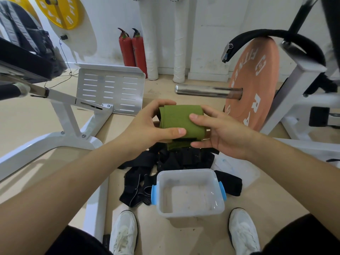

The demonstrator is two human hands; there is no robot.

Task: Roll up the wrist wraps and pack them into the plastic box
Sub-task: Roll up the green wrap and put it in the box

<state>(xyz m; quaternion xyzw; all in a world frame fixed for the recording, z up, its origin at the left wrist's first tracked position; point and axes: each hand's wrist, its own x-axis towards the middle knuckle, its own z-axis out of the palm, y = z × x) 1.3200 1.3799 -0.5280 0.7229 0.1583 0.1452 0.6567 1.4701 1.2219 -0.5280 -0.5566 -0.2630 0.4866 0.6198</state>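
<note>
A green wrist wrap [179,121], partly rolled, is held up in front of me between both hands. My left hand [147,126] grips its left end, thumb across the front. My right hand [219,131] holds its right end, with the thumb on top and fingers underneath. A short green and black tail hangs below the roll. Under it, a pile of black wrist wraps [165,166] lies on the floor. The clear plastic box [217,207] with blue side clips sits open between my feet, with nothing in it.
A barbell sleeve [206,91] with an orange weight plate [255,80] stands to the right. A white machine frame [73,122] and metal footplate [110,91] are on the left. Two red fire extinguishers [133,48] stand at the wall. My white shoes [125,234] flank the box.
</note>
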